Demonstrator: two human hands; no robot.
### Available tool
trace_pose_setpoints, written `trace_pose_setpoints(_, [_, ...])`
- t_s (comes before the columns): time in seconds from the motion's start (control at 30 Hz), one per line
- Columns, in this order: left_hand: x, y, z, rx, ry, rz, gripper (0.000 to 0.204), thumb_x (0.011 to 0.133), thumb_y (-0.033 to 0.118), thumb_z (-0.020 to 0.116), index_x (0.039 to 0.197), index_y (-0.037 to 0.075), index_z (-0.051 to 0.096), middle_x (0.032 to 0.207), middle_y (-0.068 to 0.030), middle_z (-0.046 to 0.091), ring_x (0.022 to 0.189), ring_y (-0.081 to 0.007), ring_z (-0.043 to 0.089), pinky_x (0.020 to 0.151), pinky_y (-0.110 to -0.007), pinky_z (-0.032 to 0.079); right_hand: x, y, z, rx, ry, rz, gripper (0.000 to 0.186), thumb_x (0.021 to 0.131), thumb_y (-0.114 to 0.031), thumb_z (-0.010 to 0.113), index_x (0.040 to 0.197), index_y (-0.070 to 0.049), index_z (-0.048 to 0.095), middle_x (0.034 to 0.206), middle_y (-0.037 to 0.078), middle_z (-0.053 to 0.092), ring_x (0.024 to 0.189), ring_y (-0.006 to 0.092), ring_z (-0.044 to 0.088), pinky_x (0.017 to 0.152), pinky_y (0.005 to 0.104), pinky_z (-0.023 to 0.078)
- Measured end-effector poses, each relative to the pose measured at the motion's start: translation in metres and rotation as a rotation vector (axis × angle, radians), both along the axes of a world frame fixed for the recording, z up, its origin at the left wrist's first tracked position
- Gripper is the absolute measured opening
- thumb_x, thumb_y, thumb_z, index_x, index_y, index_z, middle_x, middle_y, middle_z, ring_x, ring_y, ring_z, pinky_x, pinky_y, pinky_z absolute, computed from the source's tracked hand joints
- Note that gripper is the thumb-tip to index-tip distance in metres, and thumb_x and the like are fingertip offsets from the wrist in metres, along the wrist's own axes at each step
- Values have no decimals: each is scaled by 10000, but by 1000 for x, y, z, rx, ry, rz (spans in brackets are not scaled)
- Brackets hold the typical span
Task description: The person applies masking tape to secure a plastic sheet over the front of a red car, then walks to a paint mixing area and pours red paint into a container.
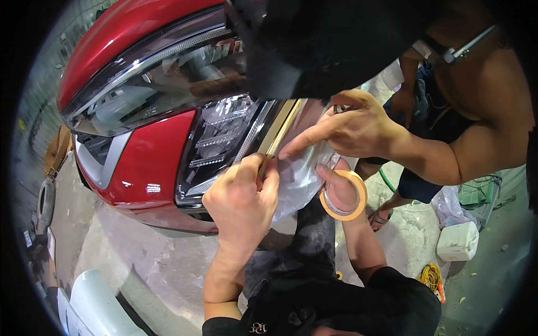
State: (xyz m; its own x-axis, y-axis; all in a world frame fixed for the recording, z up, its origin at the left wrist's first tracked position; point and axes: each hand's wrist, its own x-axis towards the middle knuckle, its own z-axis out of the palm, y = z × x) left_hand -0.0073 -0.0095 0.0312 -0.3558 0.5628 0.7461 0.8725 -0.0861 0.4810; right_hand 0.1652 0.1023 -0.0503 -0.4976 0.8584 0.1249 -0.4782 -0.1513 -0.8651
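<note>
My left hand (241, 199) pinches at the edge of the masking tape strip (289, 120) beside the headlight (221, 134) of a red car (151, 157). A clear plastic sheet (294, 182) hangs from the tape. My right hand (339, 190) has its thumb on the sheet's edge, with a roll of tan masking tape (358, 204) looped around it; its other fingers are partly hidden. Just above, a co-worker's hand (364, 126) reaches a pointing finger onto the plastic beside the strip.
A co-worker (476, 112) stands close at the right, with another person's legs or arm partly showing behind. A black object fills the top centre. On the floor (123, 241) lie a white jug (457, 241), a coiled yellow cable (428, 277), a tyre (45, 204) and a white panel (95, 305).
</note>
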Motion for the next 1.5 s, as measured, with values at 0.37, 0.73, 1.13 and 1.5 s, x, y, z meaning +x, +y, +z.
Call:
trace_pose_setpoints(0.37, [4, 0, 9, -35, 3, -23, 112, 761, 52, 763, 848, 32, 697, 527, -31, 536, 429, -113, 489, 456, -274, 382, 10, 3, 0, 67, 52, -45, 525, 846, -108, 753, 1302, -51, 501, 1107, -2, 642, 824, 58, 607, 620, 200, 445])
trace_pose_setpoints(0.73, [6, -2, 16, -87, -42, -28, 82, 778, 41, 752, 840, 8, 711, 502, -43, 524, 415, -98, 463, 451, -261, 368, -5, -17, 13, -27, 256, 163, 599, 842, -57, 703, 1391, -30, 463, 1257, 49, 613, 1173, 161, 572, 1045, 341, 421])
trace_pose_setpoints(1.13, [-3, 1, 20, -94, 249, 9, 74, 766, 84, 767, 793, 63, 701, 548, -54, 569, 452, -185, 553, 465, -309, 414, -12, -17, 14, 42, 106, 139, 447, 865, -53, 684, 1295, -31, 562, 1183, 32, 645, 1087, 127, 601, 975, 301, 450])
trace_pose_setpoints(1.5, [4, -1, 22, -128, 183, 11, 96, 784, 101, 748, 761, 76, 658, 584, -54, 561, 523, -251, 572, 500, -368, 431, -3, -15, 6, 1, 71, 98, 273, 904, -94, 676, 1153, -2, 615, 1001, 11, 661, 890, 79, 593, 799, 252, 461])
